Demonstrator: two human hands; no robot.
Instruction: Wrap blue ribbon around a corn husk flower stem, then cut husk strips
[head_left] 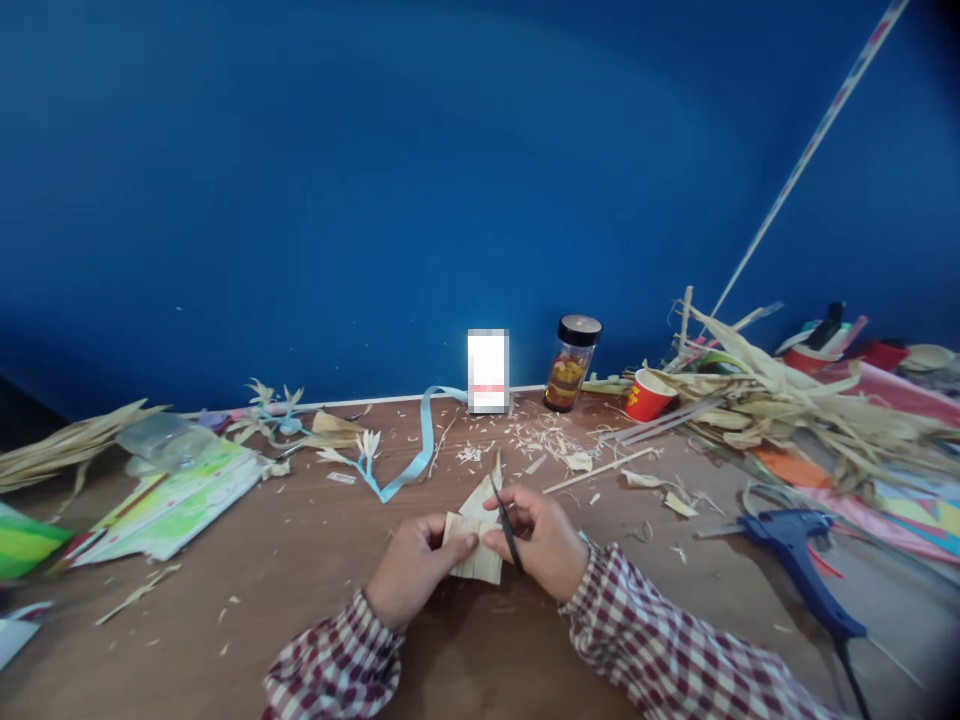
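Note:
Near the front middle of the table, my left hand is closed with its thumb on top of a pale piece of corn husk. The husk is roughly square, and a narrower pointed strip of husk sticks out beyond it. My right hand is closed around a slim dark tool, whose exact kind I cannot make out. Its fingertips also touch the husk's right edge. Small cut husk scraps are scattered beyond both hands.
A blue glue gun lies at right, below a heap of dried husks. A lidded jar and red paper cup stand at the back. Blue ribbon and a painted sheet lie leftward. A blue wall rises behind.

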